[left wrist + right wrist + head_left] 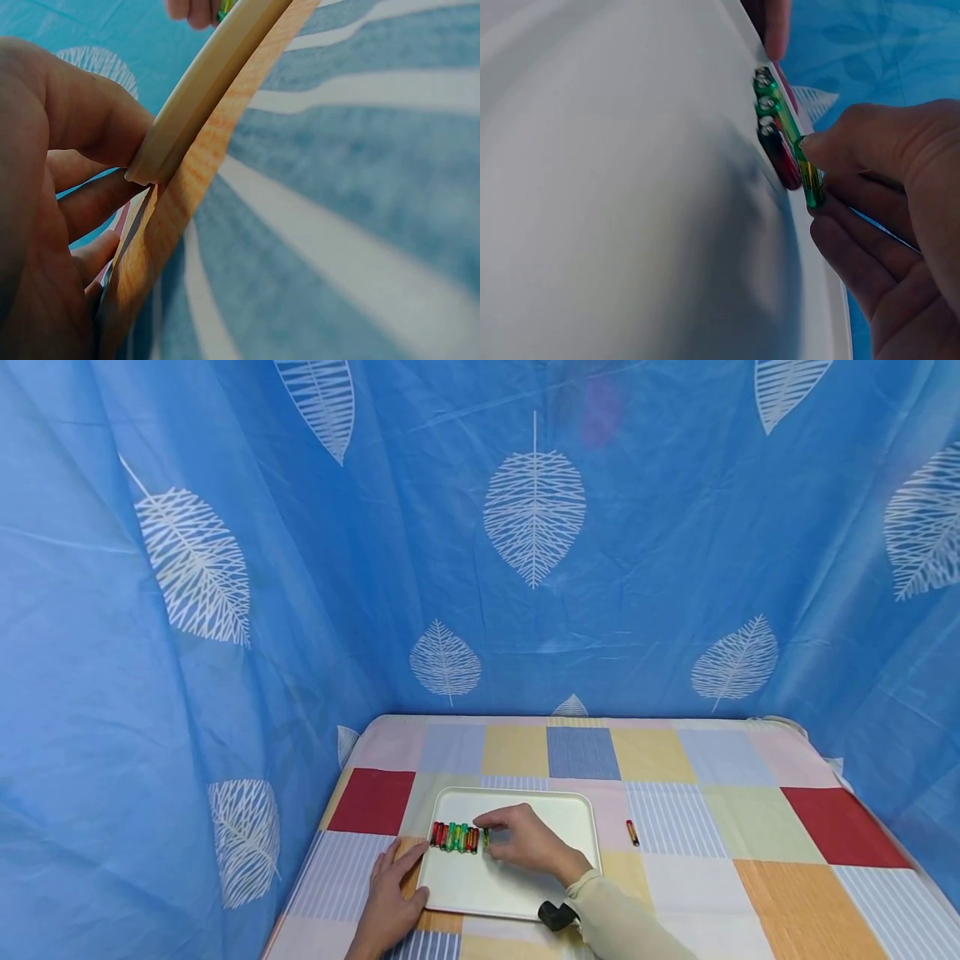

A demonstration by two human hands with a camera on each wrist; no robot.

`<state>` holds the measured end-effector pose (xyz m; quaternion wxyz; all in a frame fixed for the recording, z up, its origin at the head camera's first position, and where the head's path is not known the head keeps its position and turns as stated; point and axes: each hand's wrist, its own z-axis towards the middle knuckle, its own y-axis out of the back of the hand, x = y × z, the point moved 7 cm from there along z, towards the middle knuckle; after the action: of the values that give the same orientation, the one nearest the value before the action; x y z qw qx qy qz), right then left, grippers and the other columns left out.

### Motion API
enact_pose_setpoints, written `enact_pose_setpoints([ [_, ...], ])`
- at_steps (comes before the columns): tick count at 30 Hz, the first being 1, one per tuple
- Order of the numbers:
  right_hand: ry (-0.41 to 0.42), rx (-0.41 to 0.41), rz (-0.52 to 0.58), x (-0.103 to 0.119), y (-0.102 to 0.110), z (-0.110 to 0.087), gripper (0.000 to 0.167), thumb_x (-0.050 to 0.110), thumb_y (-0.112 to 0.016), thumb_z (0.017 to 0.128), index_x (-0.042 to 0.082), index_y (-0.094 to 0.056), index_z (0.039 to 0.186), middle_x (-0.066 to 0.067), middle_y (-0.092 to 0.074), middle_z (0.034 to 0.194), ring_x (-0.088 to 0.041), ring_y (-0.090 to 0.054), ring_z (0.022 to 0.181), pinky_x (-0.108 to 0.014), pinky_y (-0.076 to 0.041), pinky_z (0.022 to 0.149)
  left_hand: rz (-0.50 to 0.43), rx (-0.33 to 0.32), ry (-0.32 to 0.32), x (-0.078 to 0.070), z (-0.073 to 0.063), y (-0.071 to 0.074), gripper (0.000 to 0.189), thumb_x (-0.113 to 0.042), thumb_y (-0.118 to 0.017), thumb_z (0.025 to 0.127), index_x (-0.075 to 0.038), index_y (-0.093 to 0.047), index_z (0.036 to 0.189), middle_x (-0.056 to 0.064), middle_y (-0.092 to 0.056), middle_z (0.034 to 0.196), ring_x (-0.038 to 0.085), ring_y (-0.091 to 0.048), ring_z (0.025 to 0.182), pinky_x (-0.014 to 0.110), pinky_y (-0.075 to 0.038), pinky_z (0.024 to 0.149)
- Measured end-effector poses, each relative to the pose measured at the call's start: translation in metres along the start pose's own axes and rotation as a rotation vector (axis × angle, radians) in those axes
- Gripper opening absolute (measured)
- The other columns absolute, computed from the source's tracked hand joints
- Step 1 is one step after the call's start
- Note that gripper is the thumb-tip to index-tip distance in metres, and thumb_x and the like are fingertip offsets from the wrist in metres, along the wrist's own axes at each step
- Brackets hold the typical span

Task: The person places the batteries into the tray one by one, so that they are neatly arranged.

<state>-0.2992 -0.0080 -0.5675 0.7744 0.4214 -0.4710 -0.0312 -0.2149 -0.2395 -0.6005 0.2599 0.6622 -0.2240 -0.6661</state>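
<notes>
A white tray [465, 889] lies on the table. In its left part several red, green and dark AAA-size batteries [454, 837] stand side by side in a row. My right hand [528, 839] pinches a green battery [810, 176] by its ends between thumb and fingertips, just right of the row. The right wrist view shows that battery close to the row's last dark and red one [778, 152]. My left hand [392, 893] rests at the tray's left edge, fingers spread. In the left wrist view its fingers touch the outside of the rim [199, 94].
A single orange and black battery [632, 832] lies on the patchwork tablecloth [693, 881], right of the tray. Blue curtains [637, 527] with white leaf prints hang behind and at the sides of the table. A black object [557, 916] sits by my right wrist.
</notes>
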Motion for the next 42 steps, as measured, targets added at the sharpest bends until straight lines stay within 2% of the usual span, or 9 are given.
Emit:
enact_pose_setpoints([
  [7,0.054,-0.048,-0.072,0.006,-0.009,0.005,0.044,-0.001,-0.080,0.082,0.002,-0.080,0.126,-0.009,-0.083,0.121,-0.021,-0.078,0.116,-0.037,-0.064,0.101,0.002,0.004,0.013,0.002,0.000,-0.001,0.069,0.000,-0.078,0.079,-0.011,-0.070,0.147,0.028,-0.055,0.160,0.056,-0.029,0.160,0.076,-0.009,0.131],
  [12,0.029,-0.074,-0.080,0.008,-0.012,0.006,0.046,-0.001,-0.079,0.080,0.001,-0.080,0.126,-0.010,-0.083,0.120,-0.024,-0.078,0.117,-0.038,-0.064,0.103,-0.005,0.005,0.012,0.001,0.001,-0.001,0.069,0.000,-0.078,0.079,-0.011,-0.070,0.147,0.028,-0.055,0.160,0.056,-0.029,0.160,0.077,-0.009,0.131],
  [22,-0.013,-0.076,-0.072,0.008,-0.011,0.005,0.047,0.002,-0.082,0.084,0.000,-0.077,0.131,-0.012,-0.081,0.127,-0.027,-0.076,0.123,-0.041,-0.061,0.108,-0.017,-0.007,0.019,0.002,0.001,-0.003,0.068,0.000,-0.076,0.079,-0.009,-0.070,0.146,0.030,-0.054,0.160,0.057,-0.028,0.160,0.077,-0.008,0.131],
  [29,-0.014,-0.089,-0.075,-0.003,0.004,-0.003,0.046,0.006,-0.083,0.086,0.001,-0.077,0.132,-0.011,-0.081,0.128,-0.026,-0.078,0.119,-0.040,-0.064,0.103,-0.010,0.001,0.032,0.002,-0.001,-0.002,0.069,0.000,-0.076,0.080,-0.010,-0.069,0.147,0.030,-0.053,0.161,0.056,-0.028,0.160,0.076,-0.008,0.131],
  [42,-0.099,-0.092,-0.001,-0.029,0.047,-0.027,0.045,0.017,-0.086,0.092,0.004,-0.077,0.134,-0.010,-0.079,0.133,-0.030,-0.078,0.118,-0.043,-0.063,0.104,-0.005,0.009,0.034,0.001,0.000,0.000,0.070,0.000,-0.078,0.079,-0.012,-0.069,0.148,0.033,-0.048,0.164,0.057,-0.027,0.160,0.077,-0.009,0.130],
])
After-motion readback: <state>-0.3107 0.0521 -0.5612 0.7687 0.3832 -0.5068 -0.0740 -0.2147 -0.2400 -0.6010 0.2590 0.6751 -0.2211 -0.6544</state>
